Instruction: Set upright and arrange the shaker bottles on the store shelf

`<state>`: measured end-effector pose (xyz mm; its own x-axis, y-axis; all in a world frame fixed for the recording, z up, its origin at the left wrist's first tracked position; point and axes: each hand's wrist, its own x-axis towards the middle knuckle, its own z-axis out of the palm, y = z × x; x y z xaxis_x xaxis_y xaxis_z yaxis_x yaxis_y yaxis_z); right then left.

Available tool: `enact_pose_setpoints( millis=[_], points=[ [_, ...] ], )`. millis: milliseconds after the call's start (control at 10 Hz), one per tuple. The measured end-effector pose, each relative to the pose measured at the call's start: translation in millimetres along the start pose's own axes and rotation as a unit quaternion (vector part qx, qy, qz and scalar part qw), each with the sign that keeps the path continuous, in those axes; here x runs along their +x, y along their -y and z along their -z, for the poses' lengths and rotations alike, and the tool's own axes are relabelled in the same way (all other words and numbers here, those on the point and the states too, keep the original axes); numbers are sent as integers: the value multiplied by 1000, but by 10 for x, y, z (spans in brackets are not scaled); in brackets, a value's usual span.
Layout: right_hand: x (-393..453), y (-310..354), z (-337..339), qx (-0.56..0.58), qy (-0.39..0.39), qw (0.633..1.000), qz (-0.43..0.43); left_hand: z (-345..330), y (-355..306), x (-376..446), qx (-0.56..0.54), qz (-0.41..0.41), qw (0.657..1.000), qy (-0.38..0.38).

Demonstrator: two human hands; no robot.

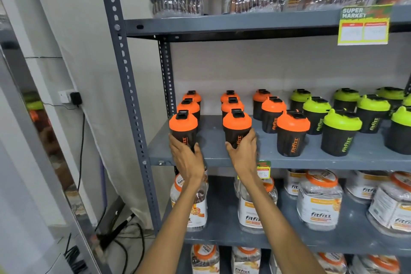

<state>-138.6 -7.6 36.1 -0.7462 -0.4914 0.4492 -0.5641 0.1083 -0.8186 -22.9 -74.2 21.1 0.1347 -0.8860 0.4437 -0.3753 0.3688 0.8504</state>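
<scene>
Both hands are up at the middle shelf [222, 153] of a grey metal rack, each closed on a black shaker bottle with an orange lid. The left hand [186, 158] wraps the lower body of the front-left shaker [183, 128], fingers curled round its left side and thumb against its right. The right hand [243, 151] grips the second front shaker [237, 127] the same way, thumb on the left and fingers round the right side. Both bottles stand upright at the near edge of the shelf (whether their bases touch the board is hidden by the hands).

Behind each held bottle two more orange-lidded shakers [232, 104] stand in a file toward the far wall. To the right a third orange file [292, 133] runs diagonally, then green-lidded shakers [340, 132] in similar files, all upright.

Large fitfizz jars [320, 200] fill the shelf below and the one above. A yellow supermarket price tag [363, 25] hangs from the upper shelf edge.
</scene>
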Motion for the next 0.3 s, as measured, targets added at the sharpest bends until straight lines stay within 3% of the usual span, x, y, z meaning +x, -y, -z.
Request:
enact_pose_setpoints(
  millis=[100, 300],
  points=[
    [-95, 90, 84, -8, 10, 1000, 3, 29, 13, -22, -1, -9, 1000, 4],
    [-1090, -249, 669, 124, 5, 992, 33, -5, 279, -277, 39, -104, 994, -23]
  ],
)
